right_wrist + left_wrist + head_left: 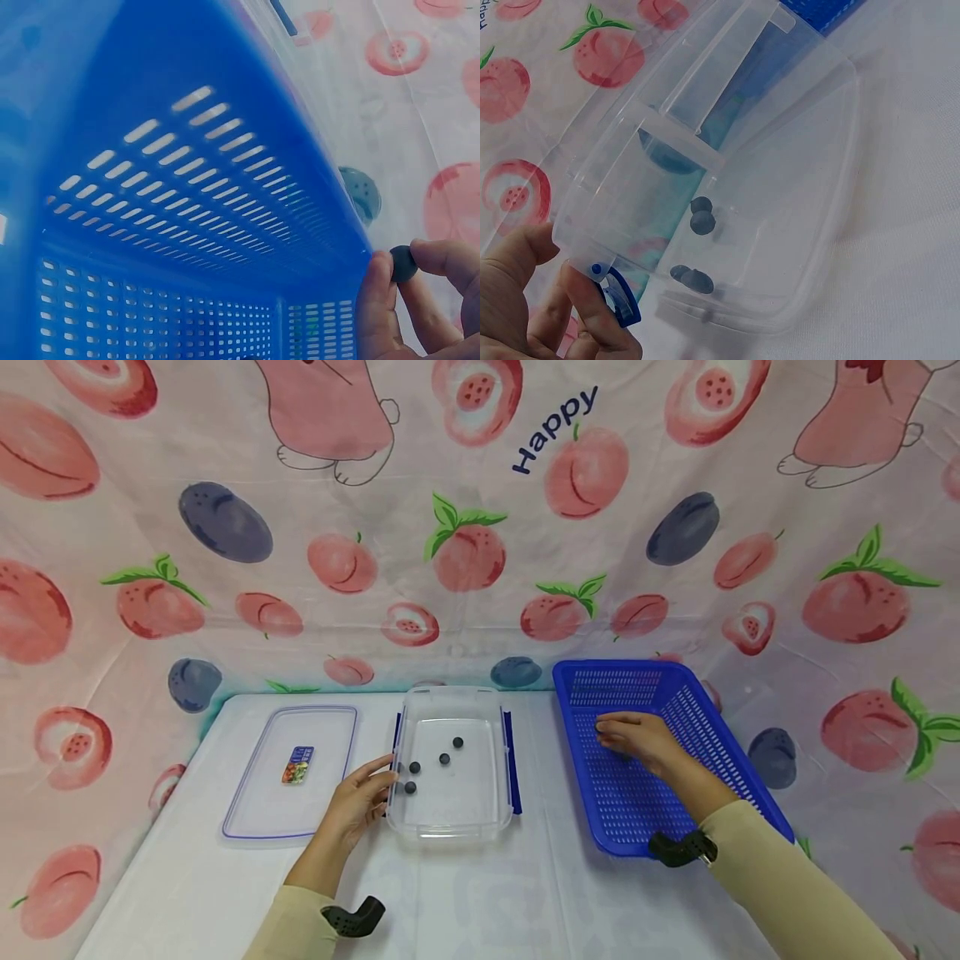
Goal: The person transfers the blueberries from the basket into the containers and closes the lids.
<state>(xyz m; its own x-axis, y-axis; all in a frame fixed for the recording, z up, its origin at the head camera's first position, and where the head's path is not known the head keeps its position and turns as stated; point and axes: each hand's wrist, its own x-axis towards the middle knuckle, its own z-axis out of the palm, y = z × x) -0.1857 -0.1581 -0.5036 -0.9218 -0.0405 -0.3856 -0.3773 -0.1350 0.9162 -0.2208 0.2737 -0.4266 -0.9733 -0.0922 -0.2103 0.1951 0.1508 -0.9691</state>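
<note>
My right hand is over the blue plastic basket, pinching a small dark ball, much like a blueberry, between thumb and fingers. Beneath that hand another dark spot shows in the basket, mostly hidden. To the left, a clear plastic container with blue side clips stands on the table. Several similar dark balls lie inside it. My left hand grips the container's left rim beside a blue clip, with thumb and curled fingers at the edge.
A clear lid with a blue seal lies flat left of the container, bearing a small colourful label. The white table backs onto a fruit-printed cloth. The basket's raised, slotted walls surround the space under my right hand.
</note>
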